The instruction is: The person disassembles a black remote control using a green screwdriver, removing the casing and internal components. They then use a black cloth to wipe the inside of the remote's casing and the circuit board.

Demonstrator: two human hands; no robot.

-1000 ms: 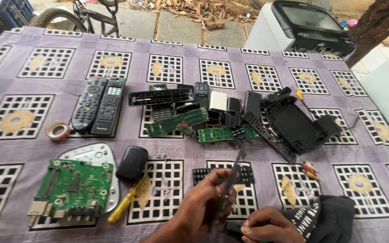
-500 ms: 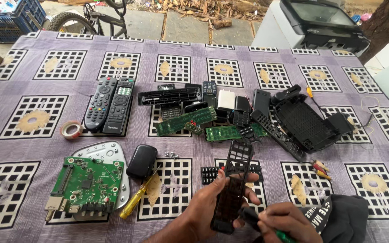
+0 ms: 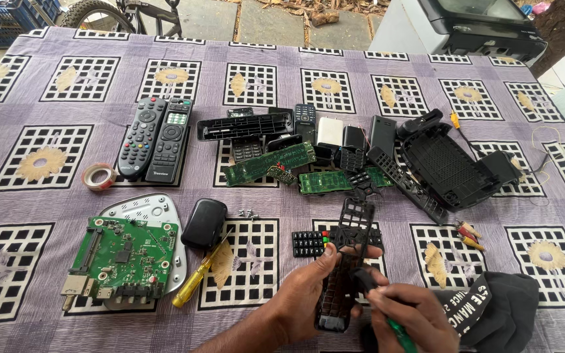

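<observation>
- Black plastic, slotted like a remote's front shell: I see this remote casing (image 3: 346,261) held upright-ish at the lower centre of the frame, its top end reaching over a small rubber keypad (image 3: 310,243) lying on the surface.
- My left hand (image 3: 308,294) has its fingers closed around the casing's lower half, thumb on the front.
- My right hand (image 3: 408,312) sits just right of the casing, fingers curled shut on a green-handled tool (image 3: 397,328); its dark tip end meets the casing's face.
- Just right of that hand lies a black cloth (image 3: 501,307) at the lower right.
- Lower left: a green circuit board (image 3: 124,252) rests on a white cover, with a black pouch-like case (image 3: 205,222) and a yellow screwdriver (image 3: 194,282) beside it.
- Upper left: two remotes (image 3: 156,137) lie side by side, a roll of tape (image 3: 99,176) near them.
- Centre: long green boards (image 3: 271,163) and black shell parts lie piled together; an open black housing (image 3: 446,167) sits to the right.
- Everything rests on a purple patterned surface (image 3: 53,78).
</observation>
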